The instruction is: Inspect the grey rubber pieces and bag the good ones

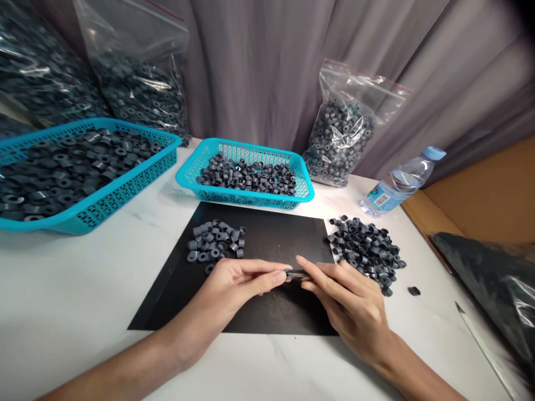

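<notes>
Over the black mat, my left hand pinches a small grey plastic ring between thumb and forefinger. My right hand grips a slim metal tool, whose tip meets the ring. Most of this tool is covered by my fingers, so its exact kind is unclear. Beyond my left hand, a pile of grey plastic rings lies on the mat. Another pile of dark rings lies past my right hand, mostly on the white table.
A blue basket of dark rings stands behind the mat. At left is a larger blue basket of thicker rings. Filled zip bags lean on the curtain. A water bottle stands at right.
</notes>
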`<action>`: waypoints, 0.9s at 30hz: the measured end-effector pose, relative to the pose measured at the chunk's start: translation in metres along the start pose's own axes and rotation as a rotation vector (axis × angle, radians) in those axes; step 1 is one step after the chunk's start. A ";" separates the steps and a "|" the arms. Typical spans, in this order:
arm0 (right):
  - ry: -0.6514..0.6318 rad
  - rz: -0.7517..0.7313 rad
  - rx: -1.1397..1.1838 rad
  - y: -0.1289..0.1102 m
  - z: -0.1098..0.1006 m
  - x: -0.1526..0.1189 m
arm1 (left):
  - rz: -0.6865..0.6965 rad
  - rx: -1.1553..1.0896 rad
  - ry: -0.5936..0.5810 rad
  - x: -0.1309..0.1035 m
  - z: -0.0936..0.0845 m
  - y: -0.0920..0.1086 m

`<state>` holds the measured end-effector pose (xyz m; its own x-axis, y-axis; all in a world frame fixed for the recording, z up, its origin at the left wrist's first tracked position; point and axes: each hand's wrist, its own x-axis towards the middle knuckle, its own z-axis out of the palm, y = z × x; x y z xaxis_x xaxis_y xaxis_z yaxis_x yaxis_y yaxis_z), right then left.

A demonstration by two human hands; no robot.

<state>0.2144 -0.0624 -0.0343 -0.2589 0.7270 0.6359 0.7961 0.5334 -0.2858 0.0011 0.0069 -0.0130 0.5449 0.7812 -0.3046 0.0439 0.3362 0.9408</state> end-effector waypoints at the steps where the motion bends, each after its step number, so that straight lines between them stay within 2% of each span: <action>1: 0.001 0.000 0.000 0.000 0.000 0.000 | -0.001 -0.002 -0.003 0.000 0.000 0.000; 6: 0.050 0.005 0.026 0.000 -0.001 -0.002 | -0.009 -0.003 -0.012 0.000 0.001 0.004; 11: 0.112 0.095 0.040 0.007 0.003 -0.001 | -0.021 0.015 -0.006 -0.001 0.002 0.009; 17: 0.002 0.251 -0.068 0.017 0.014 -0.003 | 0.030 0.059 -0.002 -0.001 0.002 0.008; 21: -0.095 0.228 -0.109 0.019 0.019 -0.003 | 0.073 0.091 -0.003 -0.002 0.002 0.009; 27: -0.081 0.232 -0.179 0.019 0.023 -0.002 | 0.140 0.104 -0.043 0.002 -0.002 0.004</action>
<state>0.2170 -0.0436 -0.0572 -0.0960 0.8563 0.5075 0.9210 0.2697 -0.2810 0.0005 0.0108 -0.0098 0.5872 0.7925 -0.1649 0.0504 0.1675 0.9846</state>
